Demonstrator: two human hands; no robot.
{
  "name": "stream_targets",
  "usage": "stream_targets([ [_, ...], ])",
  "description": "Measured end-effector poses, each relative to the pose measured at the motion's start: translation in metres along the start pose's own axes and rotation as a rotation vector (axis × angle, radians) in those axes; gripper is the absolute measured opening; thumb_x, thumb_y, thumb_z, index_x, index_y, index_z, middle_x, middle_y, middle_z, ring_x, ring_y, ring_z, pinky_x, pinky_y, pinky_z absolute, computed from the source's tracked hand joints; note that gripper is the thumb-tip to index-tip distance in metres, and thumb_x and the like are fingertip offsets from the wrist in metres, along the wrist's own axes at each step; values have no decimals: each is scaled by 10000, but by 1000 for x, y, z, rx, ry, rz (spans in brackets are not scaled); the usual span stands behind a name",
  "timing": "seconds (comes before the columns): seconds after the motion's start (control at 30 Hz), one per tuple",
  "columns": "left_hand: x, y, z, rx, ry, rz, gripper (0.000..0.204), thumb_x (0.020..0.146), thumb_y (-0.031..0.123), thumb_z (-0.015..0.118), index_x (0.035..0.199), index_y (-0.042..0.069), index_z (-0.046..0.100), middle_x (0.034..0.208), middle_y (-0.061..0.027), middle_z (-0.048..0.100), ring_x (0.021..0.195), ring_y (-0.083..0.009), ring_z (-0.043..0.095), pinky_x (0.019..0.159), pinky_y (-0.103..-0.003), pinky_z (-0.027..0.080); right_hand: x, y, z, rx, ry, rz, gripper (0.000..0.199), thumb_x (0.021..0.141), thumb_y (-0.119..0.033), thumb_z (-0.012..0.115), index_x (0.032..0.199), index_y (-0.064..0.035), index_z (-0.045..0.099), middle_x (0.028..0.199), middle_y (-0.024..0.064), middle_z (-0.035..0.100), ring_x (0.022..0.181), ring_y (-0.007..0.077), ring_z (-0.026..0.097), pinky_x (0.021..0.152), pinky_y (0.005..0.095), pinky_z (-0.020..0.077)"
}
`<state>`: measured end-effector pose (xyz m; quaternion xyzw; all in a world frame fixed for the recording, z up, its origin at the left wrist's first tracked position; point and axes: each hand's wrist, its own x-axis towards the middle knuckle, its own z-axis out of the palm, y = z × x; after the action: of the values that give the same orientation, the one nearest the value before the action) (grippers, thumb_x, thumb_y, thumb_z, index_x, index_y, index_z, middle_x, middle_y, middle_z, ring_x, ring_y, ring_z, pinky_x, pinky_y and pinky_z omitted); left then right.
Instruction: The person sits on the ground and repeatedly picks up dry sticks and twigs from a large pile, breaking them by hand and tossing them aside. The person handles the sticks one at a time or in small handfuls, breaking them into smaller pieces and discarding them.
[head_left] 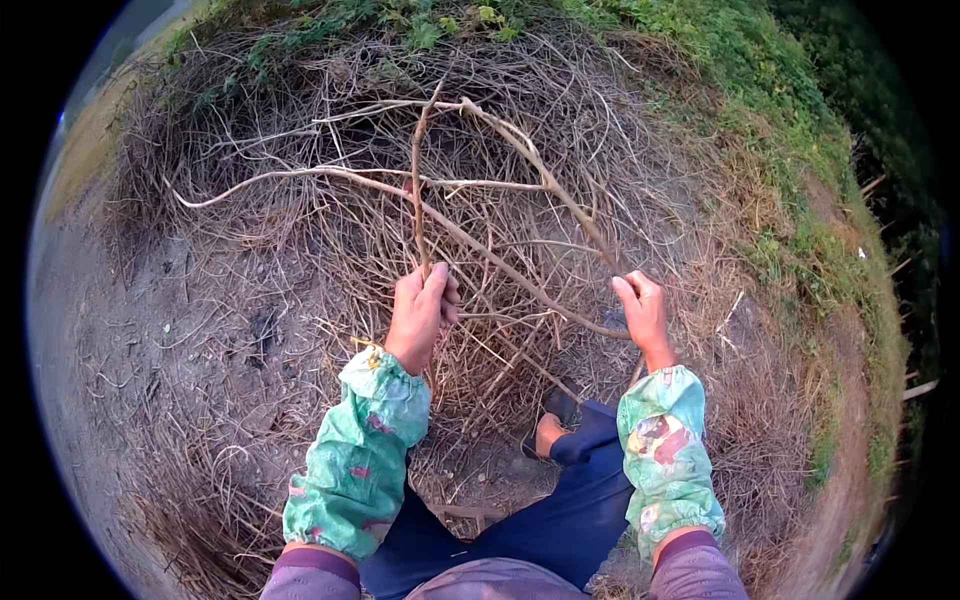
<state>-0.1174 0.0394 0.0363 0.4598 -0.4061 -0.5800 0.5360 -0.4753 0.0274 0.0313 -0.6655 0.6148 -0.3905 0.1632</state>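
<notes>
My left hand (421, 312) is closed round the lower part of a straight brown stick (419, 170), which stands nearly upright from my fist. At the right, my right hand (645, 308) grips a long forked branch (575, 205). That branch bends up and leftward from the grip, with thin side shoots. A second curved limb (480, 245) runs from near my right hand far to the left; whether it joins the same branch at the hand is hidden. The stick crosses these limbs in the picture; I cannot tell whether they touch.
A wide heap of dry twigs (300, 130) lies in front of me, with green plants (430, 30) behind it. Bare grey soil (200, 310) spreads to the left. Grass (790, 200) covers the slope at the right. My foot (550, 435) stands beside loose twigs.
</notes>
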Motion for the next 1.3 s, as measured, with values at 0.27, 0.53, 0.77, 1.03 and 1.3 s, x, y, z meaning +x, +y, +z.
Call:
stream_targets([
  [0.27,7,1,22,-97,83,169,466,1072,326,402,1304,-66,502,1168,-195,647,1042,-235,673,847,-316,555,-43,-30,16,818,69,417,280,1006,-297,590,814,-96,553,594,-83,435,442,9,345,383,202,274],
  [0.53,22,5,50,-399,-88,174,452,1082,338,358,1376,0,422,1067,-151,636,908,-208,671,827,-341,579,-73,-32,87,774,-131,534,327,1004,-327,586,777,-97,531,613,-70,460,468,17,393,406,207,303],
  [0.77,2,-8,68,-397,-227,-20,259,1075,264,428,1145,31,519,725,19,439,528,-56,375,484,-217,347,-36,-23,146,473,-87,369,419,932,-419,654,864,-5,651,710,12,607,665,109,590,634,283,492],
  [1.03,-36,-43,121,-21,-495,94,213,1069,219,446,1098,43,563,696,34,431,543,-49,397,474,-191,322,-11,-40,198,479,106,466,272,908,-207,677,1112,-48,596,768,21,625,624,144,602,584,316,493],
  [1.3,-82,-29,142,463,-625,126,174,973,155,555,936,4,475,834,-203,604,781,-409,621,673,-469,476,3,73,206,546,318,865,205,846,-182,682,935,-3,635,742,104,641,597,192,605,551,360,489],
])
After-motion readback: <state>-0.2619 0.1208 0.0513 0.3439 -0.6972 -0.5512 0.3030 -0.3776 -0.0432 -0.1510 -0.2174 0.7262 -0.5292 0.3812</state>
